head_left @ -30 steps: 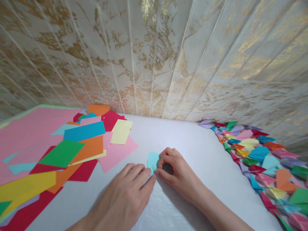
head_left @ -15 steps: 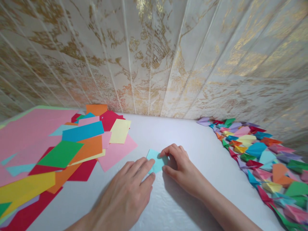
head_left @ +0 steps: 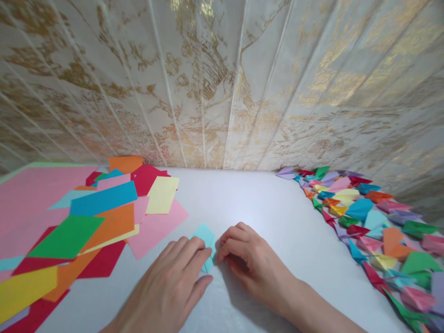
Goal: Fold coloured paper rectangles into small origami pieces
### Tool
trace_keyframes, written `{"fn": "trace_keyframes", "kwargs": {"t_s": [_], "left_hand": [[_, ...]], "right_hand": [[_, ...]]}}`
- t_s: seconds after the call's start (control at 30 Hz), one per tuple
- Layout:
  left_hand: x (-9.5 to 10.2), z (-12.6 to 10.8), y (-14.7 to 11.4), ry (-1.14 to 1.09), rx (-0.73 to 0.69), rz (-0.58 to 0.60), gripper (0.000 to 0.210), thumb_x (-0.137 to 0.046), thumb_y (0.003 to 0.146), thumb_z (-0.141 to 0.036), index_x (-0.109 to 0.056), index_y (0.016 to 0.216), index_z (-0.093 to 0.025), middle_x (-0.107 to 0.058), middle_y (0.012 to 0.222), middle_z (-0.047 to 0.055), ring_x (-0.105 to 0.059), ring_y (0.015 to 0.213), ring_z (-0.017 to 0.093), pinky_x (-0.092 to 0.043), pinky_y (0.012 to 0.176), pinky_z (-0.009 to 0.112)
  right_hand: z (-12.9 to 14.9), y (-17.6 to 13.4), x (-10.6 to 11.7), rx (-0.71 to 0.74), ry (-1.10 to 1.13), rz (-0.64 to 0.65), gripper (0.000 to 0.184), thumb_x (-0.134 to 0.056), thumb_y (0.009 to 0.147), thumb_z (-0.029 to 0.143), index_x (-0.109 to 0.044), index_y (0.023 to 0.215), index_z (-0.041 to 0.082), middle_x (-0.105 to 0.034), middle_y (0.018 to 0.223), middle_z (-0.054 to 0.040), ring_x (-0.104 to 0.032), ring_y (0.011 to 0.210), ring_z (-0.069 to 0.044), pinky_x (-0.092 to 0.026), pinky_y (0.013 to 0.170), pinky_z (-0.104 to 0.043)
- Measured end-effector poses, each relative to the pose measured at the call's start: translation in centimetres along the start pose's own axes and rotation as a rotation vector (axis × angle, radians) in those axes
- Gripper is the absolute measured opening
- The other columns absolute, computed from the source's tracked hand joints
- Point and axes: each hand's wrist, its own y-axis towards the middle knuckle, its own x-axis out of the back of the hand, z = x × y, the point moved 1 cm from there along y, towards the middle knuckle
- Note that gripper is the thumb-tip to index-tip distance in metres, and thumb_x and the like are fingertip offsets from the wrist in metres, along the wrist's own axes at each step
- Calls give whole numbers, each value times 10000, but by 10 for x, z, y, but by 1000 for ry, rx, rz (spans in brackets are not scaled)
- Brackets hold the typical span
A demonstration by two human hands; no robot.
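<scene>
A small light blue sheet of paper (head_left: 204, 234) lies on the white table, with a folded edge and crease lines showing. My left hand (head_left: 169, 277) rests on it from the lower left, its fingers stretched flat over the paper and its thumb apart. At the paper's right edge, my right hand (head_left: 251, 261) has its fingers curled and pressed together, the fingertips against that edge. The right thumb is partly hidden beneath the fingers.
Loose coloured paper sheets, among them a green one (head_left: 69, 237) and a blue one (head_left: 104, 198), overlap on the left. Several folded paper pieces, such as an orange one (head_left: 393, 241), line the right side. A gold-patterned white panelled wall (head_left: 208, 106) rises behind the table (head_left: 225, 194).
The view has shifted a little. The light blue paper is folded over more and looks narrower. My right hand's fingers have curled closer together at its right edge; my left hand still rests on it.
</scene>
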Motion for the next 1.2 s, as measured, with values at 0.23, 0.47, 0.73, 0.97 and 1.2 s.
{"fn": "trace_keyframes", "kwargs": {"t_s": [0.23,0.47,0.73,0.97,1.2], "left_hand": [[-2,3,1,-53,21,21,96,-513,947,-146,-580,1001,-188,-603,900,45,-559,778,253,-454,674,384],[2,2,7,-29,-2,40,187,-444,988,-150,-576,863,-190,-599,842,42,-532,739,236,-419,664,367],[-1,10,4,-261,161,68,148,-481,965,-121,-546,865,-210,-574,934,26,-548,853,220,-438,724,351],[-4,11,2,-359,271,72,162,-491,936,-114,-518,821,-225,-545,991,17,-550,946,210,-445,808,346],[-2,8,8,-343,290,103,181,-425,950,-118,-485,813,-220,-532,968,29,-524,922,217,-444,786,362]], "right_hand": [[0,-2,-4,52,-78,-6,270,-581,795,-43,-657,921,183,-668,941,-49,-545,885,-206,-437,786,-342],[2,2,-10,18,-192,11,109,-650,868,88,-658,863,196,-674,910,-41,-543,862,-209,-417,763,-355],[5,8,-10,-103,-98,-3,152,-665,819,31,-639,792,178,-625,844,-27,-507,829,-190,-415,785,-352],[4,8,-12,-200,-8,-25,144,-712,806,41,-648,779,168,-583,868,-23,-490,877,-190,-400,820,-353],[7,12,-12,-262,-33,0,158,-678,817,32,-614,773,169,-571,872,-27,-478,883,-202,-383,832,-368]]}}
